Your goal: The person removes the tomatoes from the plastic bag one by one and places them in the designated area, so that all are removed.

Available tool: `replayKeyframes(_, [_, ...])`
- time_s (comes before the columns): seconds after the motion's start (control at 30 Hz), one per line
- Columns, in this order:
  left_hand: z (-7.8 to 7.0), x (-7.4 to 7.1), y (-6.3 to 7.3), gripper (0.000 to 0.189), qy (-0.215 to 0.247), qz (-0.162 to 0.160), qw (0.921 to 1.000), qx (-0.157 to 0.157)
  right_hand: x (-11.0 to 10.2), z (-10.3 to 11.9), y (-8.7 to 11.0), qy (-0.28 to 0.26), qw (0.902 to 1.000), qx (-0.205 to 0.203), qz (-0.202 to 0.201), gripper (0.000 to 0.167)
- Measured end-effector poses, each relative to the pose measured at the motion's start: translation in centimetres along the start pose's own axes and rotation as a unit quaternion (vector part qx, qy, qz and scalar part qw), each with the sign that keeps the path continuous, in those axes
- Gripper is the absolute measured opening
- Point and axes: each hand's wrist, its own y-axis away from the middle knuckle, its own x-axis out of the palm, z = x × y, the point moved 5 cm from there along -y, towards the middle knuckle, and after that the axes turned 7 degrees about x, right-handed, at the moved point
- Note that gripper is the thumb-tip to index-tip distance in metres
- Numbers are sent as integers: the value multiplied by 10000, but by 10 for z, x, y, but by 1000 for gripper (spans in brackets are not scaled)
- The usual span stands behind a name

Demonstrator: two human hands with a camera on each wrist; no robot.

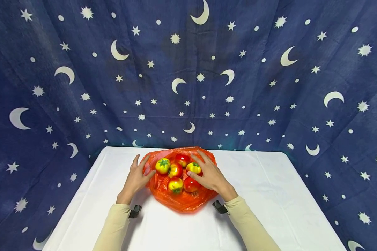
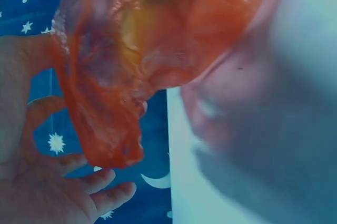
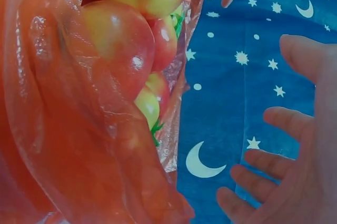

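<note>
An orange-red plastic bag point(image 1: 179, 204) lies spread on the table, its top opened out. Several glossy red and yellow tomatoes point(image 1: 175, 170), some showing green leafy tops, are bunched in the middle of it. My left hand point(image 1: 136, 179) is at the bag's left edge, fingers spread; in the left wrist view its thumb meets or overlaps the plastic film point(image 2: 108, 124), and actual contact is unclear. Over the bag's right side is my right hand point(image 1: 209, 175), which partly covers the tomatoes there. The right wrist view has its spread fingers apart from the bag point(image 3: 79, 145), holding nothing.
A white-covered table point(image 1: 257, 195) extends to both sides of the bag. Behind it hangs a dark blue curtain point(image 1: 194, 90) with moons and stars. Each wrist carries a small black device, one by the left sleeve point(image 1: 135, 211) and one by the right.
</note>
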Motion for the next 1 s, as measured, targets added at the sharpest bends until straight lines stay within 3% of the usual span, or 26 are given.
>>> replayKeyframes(0.27, [15, 7, 3, 77, 461, 445, 9967, -490, 5, -1, -3, -38, 9999, -55, -76, 70])
replayKeyframes(0.67, [18, 14, -2, 75, 800, 634, 9939, -416, 13, -11, -14, -76, 9996, 171, 202, 69])
replayKeyframes(1.0, [20, 19, -3, 79, 993, 716, 9905, -634, 26, -26, -20, -167, 9977, 463, 469, 64])
